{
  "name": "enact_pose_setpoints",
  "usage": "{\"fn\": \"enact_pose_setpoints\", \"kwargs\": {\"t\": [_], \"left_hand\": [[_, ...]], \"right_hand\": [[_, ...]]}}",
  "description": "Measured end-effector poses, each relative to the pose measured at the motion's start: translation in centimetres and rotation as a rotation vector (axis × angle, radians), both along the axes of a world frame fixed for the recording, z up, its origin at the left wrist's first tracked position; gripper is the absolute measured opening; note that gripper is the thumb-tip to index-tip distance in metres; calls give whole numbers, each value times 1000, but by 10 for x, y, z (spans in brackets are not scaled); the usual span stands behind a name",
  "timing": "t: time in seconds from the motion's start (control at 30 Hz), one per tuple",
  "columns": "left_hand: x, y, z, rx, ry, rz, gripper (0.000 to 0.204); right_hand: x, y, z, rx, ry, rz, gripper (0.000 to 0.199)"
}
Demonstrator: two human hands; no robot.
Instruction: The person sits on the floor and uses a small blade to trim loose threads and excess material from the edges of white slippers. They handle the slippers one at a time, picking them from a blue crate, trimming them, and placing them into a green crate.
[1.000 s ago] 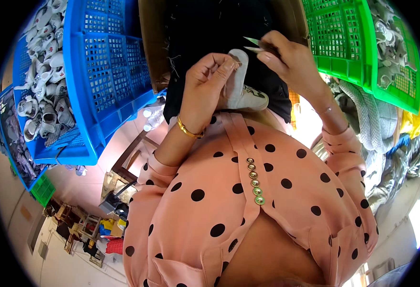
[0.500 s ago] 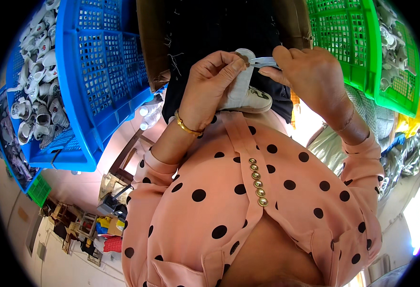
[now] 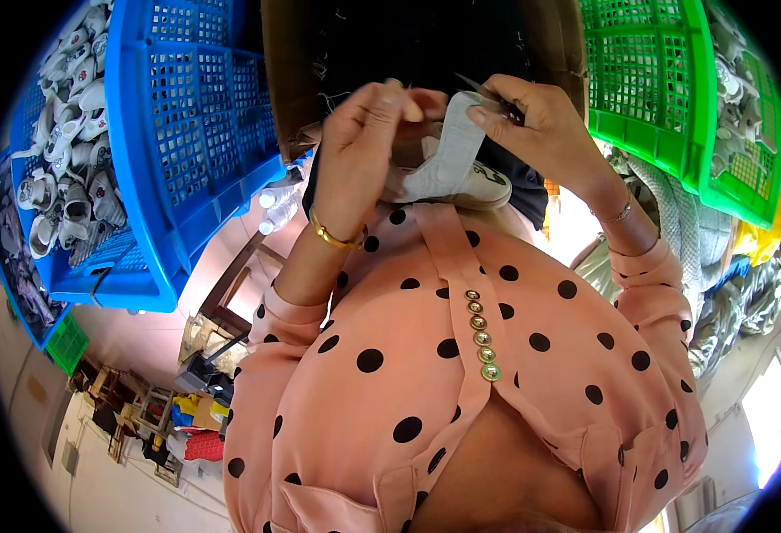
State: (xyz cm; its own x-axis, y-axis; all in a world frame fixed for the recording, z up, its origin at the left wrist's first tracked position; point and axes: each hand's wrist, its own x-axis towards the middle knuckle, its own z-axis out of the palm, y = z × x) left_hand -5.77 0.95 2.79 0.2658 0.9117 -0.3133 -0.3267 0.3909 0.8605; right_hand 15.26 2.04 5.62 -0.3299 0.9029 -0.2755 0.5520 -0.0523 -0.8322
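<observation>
A small white shoe [image 3: 485, 190] with a dark design on its toe rests against my lap at the front of the blouse. Its long pale flap [image 3: 458, 142] stands up, away from the body of the shoe. My right hand [image 3: 546, 124] presses its thumb on the end of this flap. Small metal thread snips [image 3: 472, 86] are tucked in the same hand, their blades poking out above the flap. My left hand [image 3: 361, 133] is beside the shoe, left of the flap, its fingers curled and smeared by motion. Whether it holds anything is hidden.
A blue plastic crate [image 3: 155, 191] of small white shoes stands on my left. On my right is a green crate [image 3: 644, 115], with more shoes beyond it. Brown cardboard [image 3: 286, 80] flanks dark cloth [image 3: 408, 44] ahead. Plastic bottles [image 3: 277, 213] are below the blue crate.
My left hand has let go of the flap and moved left. My right hand has come in to the flap, thumb on its end, with the snips turned back in the hand.
</observation>
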Motion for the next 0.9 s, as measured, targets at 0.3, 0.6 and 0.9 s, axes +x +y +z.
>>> {"fn": "enact_pose_setpoints", "kwargs": {"t": [0.3,0.6,0.9], "left_hand": [[-6,-8,15,721,926,-130,33],[6,-8,18,186,373,-197,15],[15,3,55,1086,928,97,23]], "right_hand": [[7,-2,-7,-252,265,-90,29],[4,-6,4,-190,393,-127,28],[-1,6,47,453,208,-167,38]]}}
